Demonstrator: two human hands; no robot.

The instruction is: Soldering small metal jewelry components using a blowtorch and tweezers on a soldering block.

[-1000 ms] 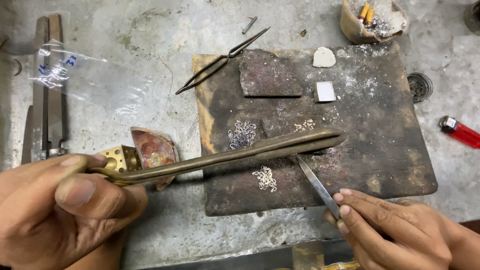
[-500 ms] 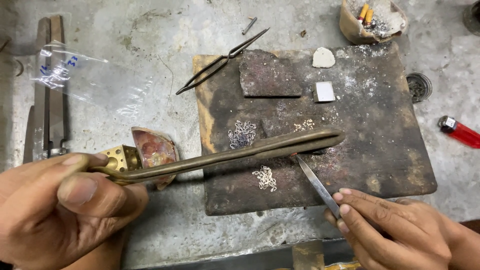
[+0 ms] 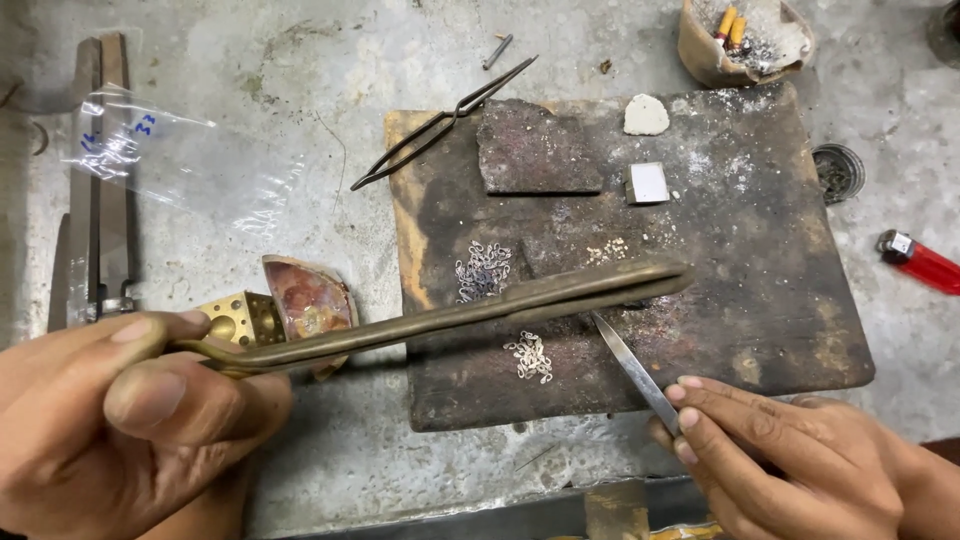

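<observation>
My left hand (image 3: 120, 420) grips the near end of a long brass torch pipe (image 3: 480, 310), which reaches right over a scorched wooden board (image 3: 780, 300). My right hand (image 3: 790, 460) holds thin steel tweezers (image 3: 630, 365) whose tip points up-left under the pipe's far end. On the board lie two clusters of small silver links (image 3: 484, 270) (image 3: 530, 355) and a scatter of tiny pale bits (image 3: 608, 250). A dark charred block (image 3: 535, 150) rests at the board's top.
Black tweezers (image 3: 440, 125) lean off the board's top left corner. A small white square (image 3: 648, 183) and a white lump (image 3: 646, 114) lie on the board. A clay bowl (image 3: 700, 50), red lighter (image 3: 920, 262), plastic bag (image 3: 170, 170), copper-coloured dish (image 3: 310, 300), brass cube (image 3: 240, 318) and metal shears (image 3: 95, 200) surround it.
</observation>
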